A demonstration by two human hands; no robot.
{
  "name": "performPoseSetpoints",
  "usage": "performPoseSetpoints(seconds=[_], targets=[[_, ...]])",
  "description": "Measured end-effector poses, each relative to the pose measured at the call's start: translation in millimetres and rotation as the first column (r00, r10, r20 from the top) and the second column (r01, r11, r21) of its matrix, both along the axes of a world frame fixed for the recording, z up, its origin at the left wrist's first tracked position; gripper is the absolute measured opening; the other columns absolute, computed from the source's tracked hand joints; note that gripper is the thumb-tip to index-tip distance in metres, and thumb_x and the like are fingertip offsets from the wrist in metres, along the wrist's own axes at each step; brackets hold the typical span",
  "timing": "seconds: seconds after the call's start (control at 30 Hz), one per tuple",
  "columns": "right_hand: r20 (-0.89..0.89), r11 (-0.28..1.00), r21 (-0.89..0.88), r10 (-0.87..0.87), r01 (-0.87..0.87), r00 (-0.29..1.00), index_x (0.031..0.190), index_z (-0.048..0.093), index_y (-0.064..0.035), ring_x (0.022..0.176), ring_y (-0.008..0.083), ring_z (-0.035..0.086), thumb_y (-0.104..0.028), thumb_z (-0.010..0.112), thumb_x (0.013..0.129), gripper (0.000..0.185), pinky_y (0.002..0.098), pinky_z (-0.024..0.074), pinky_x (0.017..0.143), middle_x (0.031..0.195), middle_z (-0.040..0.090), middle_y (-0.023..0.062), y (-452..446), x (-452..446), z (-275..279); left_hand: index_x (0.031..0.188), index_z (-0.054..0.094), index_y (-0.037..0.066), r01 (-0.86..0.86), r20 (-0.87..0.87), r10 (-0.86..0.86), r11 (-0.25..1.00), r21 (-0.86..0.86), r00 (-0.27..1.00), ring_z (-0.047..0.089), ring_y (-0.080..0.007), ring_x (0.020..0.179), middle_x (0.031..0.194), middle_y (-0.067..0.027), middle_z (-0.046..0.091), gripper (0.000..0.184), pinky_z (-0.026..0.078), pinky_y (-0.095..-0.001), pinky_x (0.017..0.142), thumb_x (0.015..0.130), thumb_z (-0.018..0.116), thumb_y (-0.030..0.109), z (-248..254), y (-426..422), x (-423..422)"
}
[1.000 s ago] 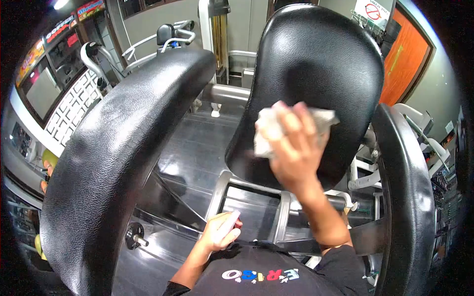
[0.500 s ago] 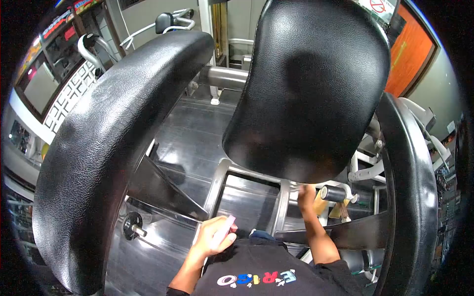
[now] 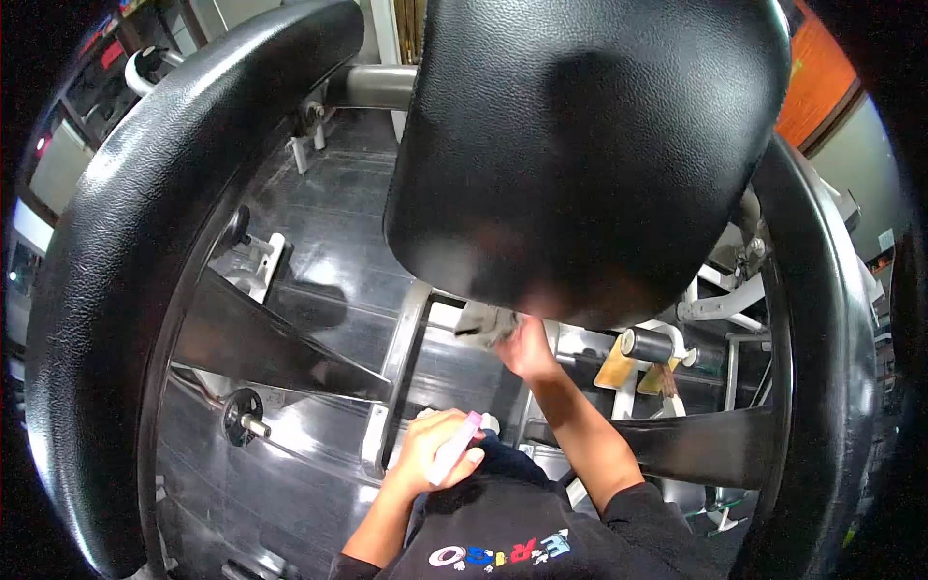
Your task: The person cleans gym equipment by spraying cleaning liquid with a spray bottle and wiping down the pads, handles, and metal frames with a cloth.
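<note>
Head view: A cloth, bunched and pale grey, sits just below the lower edge of a black pad in what looks like a gym, in the right hand of a person wearing a dark shirt. That hand's fingers appear bent onto the cloth, though some tips blur against the pad's edge; whether cloth and pad touch cannot be told. The left hand, near the waist, has its fingers curled closed around a slim, pink-ended tube. By the look of it, a wipe here would go best with the cloth spread flat under the fingers, pressed evenly along the curved edge and clear of the metal frame below, the tube gripped snugly and well apart. Curved side pads flank the scene; at lower left, a weight plate shows over the dark floor.
</note>
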State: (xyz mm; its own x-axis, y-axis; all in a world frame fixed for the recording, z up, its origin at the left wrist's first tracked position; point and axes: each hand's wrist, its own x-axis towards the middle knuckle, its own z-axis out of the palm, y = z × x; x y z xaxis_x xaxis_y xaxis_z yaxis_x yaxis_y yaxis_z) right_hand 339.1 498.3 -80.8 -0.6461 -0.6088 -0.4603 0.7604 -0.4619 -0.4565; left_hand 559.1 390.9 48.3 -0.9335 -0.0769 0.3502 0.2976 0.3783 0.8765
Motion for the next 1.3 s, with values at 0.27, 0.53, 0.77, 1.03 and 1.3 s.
performPoseSetpoints(seconds=[0.27, 0.53, 0.77, 1.03, 1.3], targets=[[-0.354, 0.958, -0.254, -0.221, 0.134, 0.909, 0.112, 0.062, -0.0092, 0.101, 0.0268, 0.065, -0.041, 0.05, 0.096, 0.038, 0.043, 0.0517, 0.092, 0.107, 0.07, 0.0085, 46, 24, 46, 0.09, 0.064, 0.001, -0.063, 0.06, 0.059, 0.996, 0.067, 0.996, 0.066, -0.0307, 0.074, 0.082, -0.0135, 0.066, 0.022, 0.053, -0.0382, 0.068, 0.078, 0.071, 0.019, -14, -10, 61], [-0.183, 0.784, -0.118, -0.62, 0.609, 0.763, 0.119, 0.061, -0.0115, 0.105, 0.0215, 0.065, -0.035, 0.045, 0.101, 0.034, 0.0377, 0.0512, 0.096, 0.115, 0.067, 0.0049, 127, 60, 103, 0.094, 0.059, -0.002, -0.308, 0.061, 0.313, 0.949, -0.071, 0.948, 0.062, -0.0288, 0.067, 0.076, -0.0115, 0.062, 0.033, 0.05, -0.0375, 0.063, 0.088, 0.061, 0.03, 7, -80, 141], [-0.023, 0.864, 0.097, -0.494, 0.494, 0.869, 0.115, 0.066, -0.0152, 0.102, 0.0202, 0.067, -0.039, 0.042, 0.101, 0.037, 0.0382, 0.0534, 0.089, 0.112, 0.07, 0.002, 49, 113, 59, 0.094, 0.062, -0.001, -0.338, 0.032, 0.336, 0.939, 0.058, 0.941, 0.064, -0.0255, 0.068, 0.076, -0.0109, 0.063, 0.039, 0.05, -0.0354, 0.064, 0.089, 0.063, 0.037, 4, -102, 190], [-0.516, 0.961, 0.059, -0.201, 0.268, 0.833, 0.119, 0.056, -0.0126, 0.085, 0.01, 0.067, -0.038, 0.067, 0.09, 0.039, 0.0276, 0.0557, 0.064, 0.101, 0.067, -0.0002, -5, 133, 141, 0.087, 0.061, -0.003, -0.278, -0.176, 0.296, 0.953, 0.122, 0.939, 0.064, -0.021, 0.059, 0.076, -0.0117, 0.062, 0.039, 0.051, -0.0302, 0.054, 0.089, 0.065, 0.035, 57, -113, 227], [-0.805, 0.951, -0.05, -0.218, 0.304, 0.551, 0.128, 0.046, -0.0104, 0.108, 0.0147, 0.056, -0.004, 0.07, 0.082, 0.053, 0.0319, 0.0476, 0.094, 0.113, 0.057, 0.0041, -52, 117, 214, 0.083, 0.058, -0.003, -0.44, -0.211, 0.485, 0.868, 0.229, 0.848, 0.062, -0.0215, 0.055, 0.074, -0.0135, 0.061, 0.052, 0.052, -0.0305, 0.05, 0.081, 0.07, 0.048, 106, -102, 252]])
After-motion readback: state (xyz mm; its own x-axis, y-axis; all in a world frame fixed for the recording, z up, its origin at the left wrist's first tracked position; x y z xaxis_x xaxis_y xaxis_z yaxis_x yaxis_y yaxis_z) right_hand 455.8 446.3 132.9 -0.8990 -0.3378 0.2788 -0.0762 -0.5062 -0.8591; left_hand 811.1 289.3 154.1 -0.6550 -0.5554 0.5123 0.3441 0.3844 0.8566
